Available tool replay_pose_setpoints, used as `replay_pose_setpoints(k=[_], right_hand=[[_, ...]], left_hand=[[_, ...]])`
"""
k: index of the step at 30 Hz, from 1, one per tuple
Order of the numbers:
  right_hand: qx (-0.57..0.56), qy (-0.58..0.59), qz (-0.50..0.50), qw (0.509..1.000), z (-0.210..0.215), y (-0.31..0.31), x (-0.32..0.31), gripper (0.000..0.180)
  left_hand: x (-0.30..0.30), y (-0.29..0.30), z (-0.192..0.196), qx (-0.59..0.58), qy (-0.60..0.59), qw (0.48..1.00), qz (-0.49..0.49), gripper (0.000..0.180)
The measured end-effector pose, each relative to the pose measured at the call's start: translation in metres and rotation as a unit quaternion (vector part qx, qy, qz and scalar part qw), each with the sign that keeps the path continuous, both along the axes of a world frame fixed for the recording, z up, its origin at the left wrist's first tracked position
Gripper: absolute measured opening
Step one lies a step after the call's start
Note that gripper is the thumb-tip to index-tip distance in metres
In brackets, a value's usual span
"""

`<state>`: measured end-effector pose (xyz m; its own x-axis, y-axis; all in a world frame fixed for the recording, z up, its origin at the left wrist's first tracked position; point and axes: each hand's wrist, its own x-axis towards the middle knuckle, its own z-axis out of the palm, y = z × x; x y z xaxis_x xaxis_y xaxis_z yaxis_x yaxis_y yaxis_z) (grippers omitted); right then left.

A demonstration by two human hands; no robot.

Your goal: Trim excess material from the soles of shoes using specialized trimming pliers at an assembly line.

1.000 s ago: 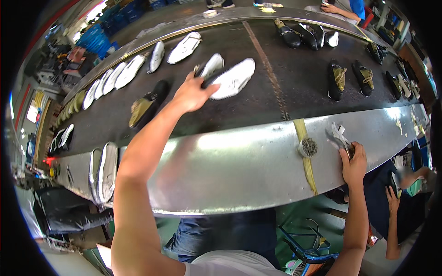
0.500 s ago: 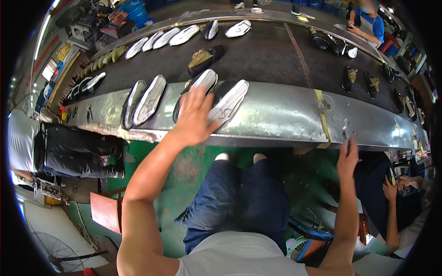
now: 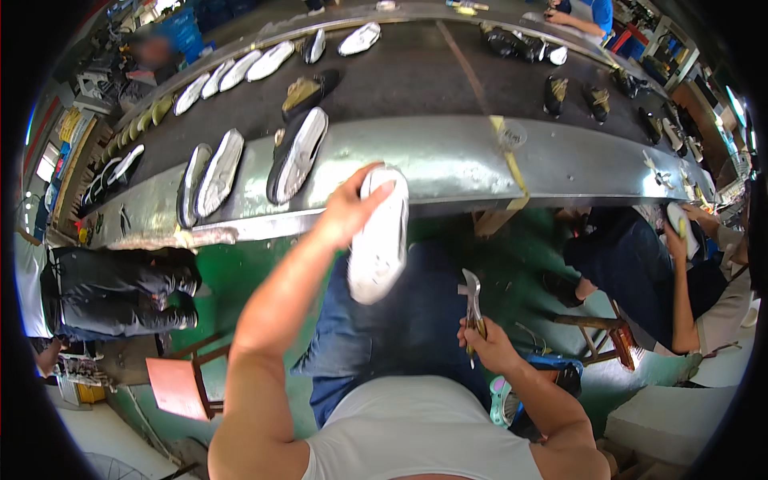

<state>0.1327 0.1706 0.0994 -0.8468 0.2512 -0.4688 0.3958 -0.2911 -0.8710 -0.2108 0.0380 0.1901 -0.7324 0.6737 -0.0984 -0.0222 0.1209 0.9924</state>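
My left hand (image 3: 356, 204) is closed around a shoe upper (image 3: 381, 244), held over my lap with its white underside facing up. The thumb presses on that underside. Lower and to the right, my right hand (image 3: 490, 348) grips metal lasting pliers (image 3: 474, 302) by the handles, head pointing up. The pliers and the held shoe are apart. On the bench's metal edge (image 3: 400, 148), left of my left hand, another shoe (image 3: 300, 156) lies with its white underside showing. Further left, a pair of similar shoes (image 3: 218, 172) lies side by side.
More shoes (image 3: 270, 62) line the far side of the dark bench top (image 3: 384, 84). Black shoes (image 3: 516, 44) lie at the far right. A clear round dish (image 3: 512, 134) sits near yellow tape on the edge. A co-worker (image 3: 624, 264) sits at right; another person (image 3: 112, 288) stands left.
My left hand has lifted one shoe off the metal edge and brought it over my lap. My right hand has moved left and nearer with the pliers. The view has shifted right.
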Motion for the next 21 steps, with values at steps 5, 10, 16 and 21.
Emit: replay_pose_setpoints(k=[5,10,16,21], right_hand=[[0.184,-0.037,0.096,0.978,0.009,-0.01,0.003,0.028],[0.211,-0.013,0.202,0.956,0.008,-0.024,-0.007,0.029],[0.121,-0.016,0.198,0.973,-0.003,-0.032,-0.023,0.029],[-0.011,-0.046,0.113,0.992,0.011,-0.039,-0.031,0.027]], left_hand=[[0.124,-0.045,-0.132,0.142,-0.137,0.98,-0.001,0.068],[0.139,-0.065,-0.133,0.015,-0.148,0.987,-0.067,0.06],[0.138,-0.078,-0.148,0.007,-0.092,0.99,-0.102,0.06],[0.132,-0.076,-0.15,-0.015,-0.059,0.992,-0.113,0.06]])
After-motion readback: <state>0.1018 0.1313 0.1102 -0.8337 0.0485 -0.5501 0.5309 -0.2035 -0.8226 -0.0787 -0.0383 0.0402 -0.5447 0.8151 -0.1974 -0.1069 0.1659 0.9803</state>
